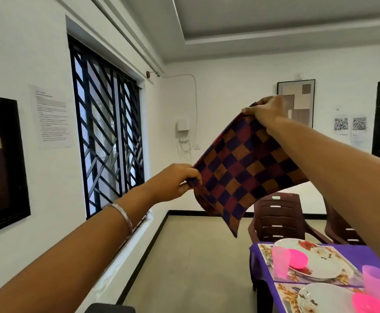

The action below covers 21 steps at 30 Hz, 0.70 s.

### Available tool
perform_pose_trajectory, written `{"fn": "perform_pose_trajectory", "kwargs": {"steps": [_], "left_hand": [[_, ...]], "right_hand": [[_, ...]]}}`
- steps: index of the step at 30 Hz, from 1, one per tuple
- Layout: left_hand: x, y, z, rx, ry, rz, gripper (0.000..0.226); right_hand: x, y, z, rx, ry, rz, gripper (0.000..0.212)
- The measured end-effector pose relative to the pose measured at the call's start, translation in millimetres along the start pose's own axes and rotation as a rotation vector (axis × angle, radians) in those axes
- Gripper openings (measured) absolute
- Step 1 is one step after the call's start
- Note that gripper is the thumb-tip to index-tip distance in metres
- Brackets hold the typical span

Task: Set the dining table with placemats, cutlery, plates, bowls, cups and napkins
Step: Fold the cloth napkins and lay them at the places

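Checked napkin [245,168], purple/red/orange, is up in the air in front of me, well above the table [365,253] w/ its purple cloth. My left hand [173,181] pinches its lower left corner; my right hand [267,110] grips the top corner, fingers curled round the edge. Rest of cloth hangs slack btwn them. Below at right: floral placemats [333,251], white plates [320,265], pink bowls [297,259], pink cup [279,262], purple cup [375,282]. Brown chairs [277,218] beyond the table.

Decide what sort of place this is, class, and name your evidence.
Probably a home dining room: a purple-clothed table set with white floral plates, brown plastic chairs around it, framed art on white walls.
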State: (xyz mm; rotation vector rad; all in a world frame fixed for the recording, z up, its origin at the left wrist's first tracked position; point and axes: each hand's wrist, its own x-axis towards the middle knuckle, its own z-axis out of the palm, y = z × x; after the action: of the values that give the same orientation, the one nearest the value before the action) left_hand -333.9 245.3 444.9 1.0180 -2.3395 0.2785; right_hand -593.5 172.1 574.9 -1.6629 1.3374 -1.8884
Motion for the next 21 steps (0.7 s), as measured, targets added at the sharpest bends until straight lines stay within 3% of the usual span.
{"fn": "perform_pose_trajectory", "kwargs": {"steps": [4, 9, 15, 18, 21], "left_hand": [[-6, 9, -16, -0.408, 0.119, -0.068, 0.021], [-6, 13, -49, -0.932, 0.068, -0.247, 0.032], [-7, 16, -62, -0.720, -0.087, -0.317, 0.021], [-2, 25, -59, -0.450, -0.191, -0.338, 0.018], [3, 32, -54, -0.203, -0.109, -0.335, 0.018]], "right_hand": [[4, 15, -10, -0.030, -0.042, 0.022, 0.030], [3, 40, -14, -0.045, -0.165, 0.066, 0.025], [2, 53, -9, -0.085, -0.196, 0.039, 0.024], [4, 55, -2, -0.119, -0.218, -0.009, 0.024], [6, 57, 4, -0.175, -0.225, -0.077, 0.025]]}}
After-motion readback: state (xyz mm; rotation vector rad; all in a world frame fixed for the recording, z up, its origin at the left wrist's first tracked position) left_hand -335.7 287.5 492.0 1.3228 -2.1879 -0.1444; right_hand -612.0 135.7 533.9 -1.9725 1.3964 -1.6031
